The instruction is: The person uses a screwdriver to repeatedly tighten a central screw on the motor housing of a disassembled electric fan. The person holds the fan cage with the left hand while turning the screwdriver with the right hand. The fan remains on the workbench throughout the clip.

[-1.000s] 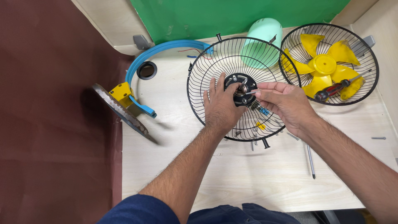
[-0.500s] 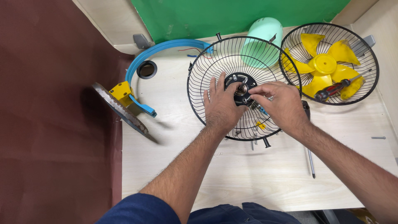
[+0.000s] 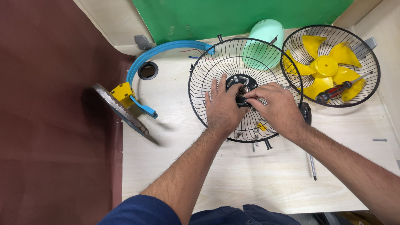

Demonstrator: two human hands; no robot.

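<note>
left hand [image 3: 222, 109]: bare, no glove | right hand [image 3: 278, 109]: bare, no ring or watch | forearms: uncovered, hairy | clothing: dark blue (seen only at bottom edge)

Rear fan guard [image 3: 216, 66] with motor hub [image 3: 238, 83], on the bench.
Round black wire guard, radial spokes, lying flat, upper centre of the pale wood bench. Black hub with metal shaft at its centre, mostly covered. Guard's right rim sits just beside a second guard holding the yellow blade.
</note>
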